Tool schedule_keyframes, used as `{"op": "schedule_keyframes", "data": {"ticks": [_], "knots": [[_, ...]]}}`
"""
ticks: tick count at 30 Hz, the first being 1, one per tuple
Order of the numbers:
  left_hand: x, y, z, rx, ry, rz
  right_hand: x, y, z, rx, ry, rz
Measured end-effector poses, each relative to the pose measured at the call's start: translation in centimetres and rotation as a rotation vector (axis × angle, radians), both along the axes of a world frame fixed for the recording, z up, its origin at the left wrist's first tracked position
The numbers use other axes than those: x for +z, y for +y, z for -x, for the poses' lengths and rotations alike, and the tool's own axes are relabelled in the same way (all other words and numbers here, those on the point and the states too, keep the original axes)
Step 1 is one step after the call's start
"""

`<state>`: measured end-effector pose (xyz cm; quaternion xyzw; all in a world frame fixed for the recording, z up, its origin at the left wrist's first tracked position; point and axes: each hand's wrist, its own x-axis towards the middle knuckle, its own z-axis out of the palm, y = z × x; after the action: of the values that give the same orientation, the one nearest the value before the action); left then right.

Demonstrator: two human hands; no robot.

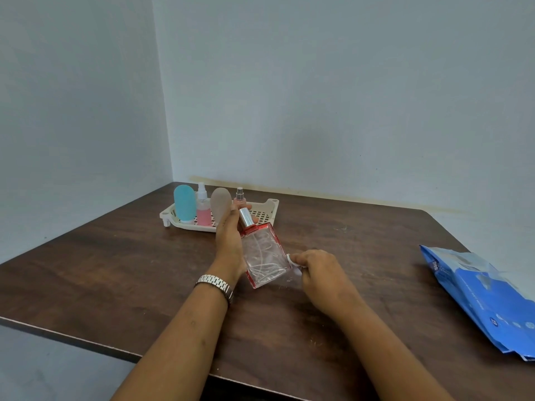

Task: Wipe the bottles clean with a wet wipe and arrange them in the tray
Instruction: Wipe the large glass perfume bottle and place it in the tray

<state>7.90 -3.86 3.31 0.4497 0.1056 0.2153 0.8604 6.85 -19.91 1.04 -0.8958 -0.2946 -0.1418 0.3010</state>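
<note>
My left hand [230,244] grips a clear square perfume bottle [265,256] with red edges and a silver cap, tilted above the table. My right hand [321,273] pinches a small white wet wipe [296,267] against the bottle's lower right corner. Behind them the cream perforated tray [267,211] holds a blue bottle [184,202], a pink spray bottle [203,209], a grey-beige bottle [220,202] and a small pink spray bottle [239,198], all upright along its left part.
A blue pack of wet wipes [486,296] lies at the right edge of the dark wooden table [115,261]. Pale walls meet in a corner behind the tray. The table's front edge runs close to my forearms.
</note>
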Motion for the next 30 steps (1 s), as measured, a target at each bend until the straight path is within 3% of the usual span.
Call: {"op": "schedule_keyframes", "data": {"ticks": [9,13,18,30], "knots": [[-0.8,0.9,-1.0,-0.029,0.108,0.093,-0.2,-0.4,-0.6,-0.076,0.108,0.114],[-0.9,1.0,-1.1,-0.024,0.115,0.035,0.8,-0.9,-0.4,-0.043,0.235,-0.111],[-0.8,0.9,-0.8,-0.020,0.127,-0.004,0.9,-1.7,-0.9,-0.180,0.304,-0.347],[-1.4,0.6,-1.7,0.130,0.221,-0.015,-1.1,0.6,-0.3,-0.164,0.535,-0.352]]}}
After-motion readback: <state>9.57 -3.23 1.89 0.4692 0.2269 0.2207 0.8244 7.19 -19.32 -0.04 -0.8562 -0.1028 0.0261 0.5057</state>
